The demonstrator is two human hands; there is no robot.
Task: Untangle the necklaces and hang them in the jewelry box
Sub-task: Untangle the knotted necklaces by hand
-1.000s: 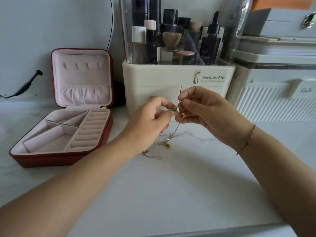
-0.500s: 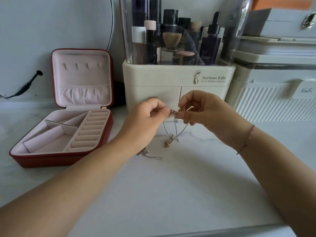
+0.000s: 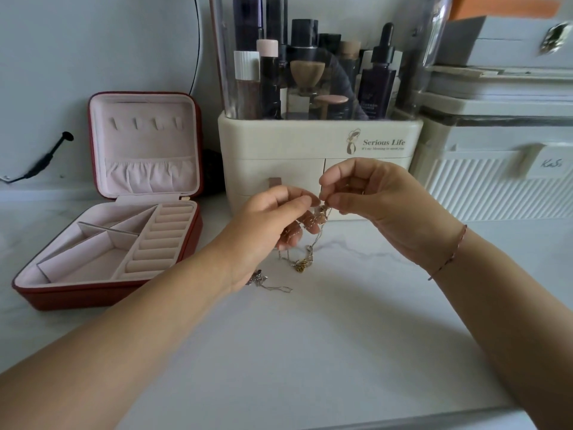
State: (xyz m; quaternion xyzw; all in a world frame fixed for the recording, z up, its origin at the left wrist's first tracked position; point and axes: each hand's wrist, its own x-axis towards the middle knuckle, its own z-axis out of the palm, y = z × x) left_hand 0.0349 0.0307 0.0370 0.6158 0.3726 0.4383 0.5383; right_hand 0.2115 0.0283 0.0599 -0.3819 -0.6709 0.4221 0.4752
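Tangled necklaces [image 3: 313, 234]: knot pinched between left hand [image 3: 273, 225] and right hand [image 3: 381, 206] fingertips, chains hanging straight down to countertop [image 3: 310, 352]; open jewelry box [image 3: 102, 293] well left, nearer left hand.

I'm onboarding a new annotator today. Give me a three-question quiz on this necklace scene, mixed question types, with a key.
1. True or false: a necklace already hangs on the hooks in the jewelry box lid.
2. Which holds the tangled necklaces? A) left hand only B) right hand only C) both hands
3. Fill in: the gold pendant hangs just above the white ____.

Key: 1 false; 2 C; 3 countertop.
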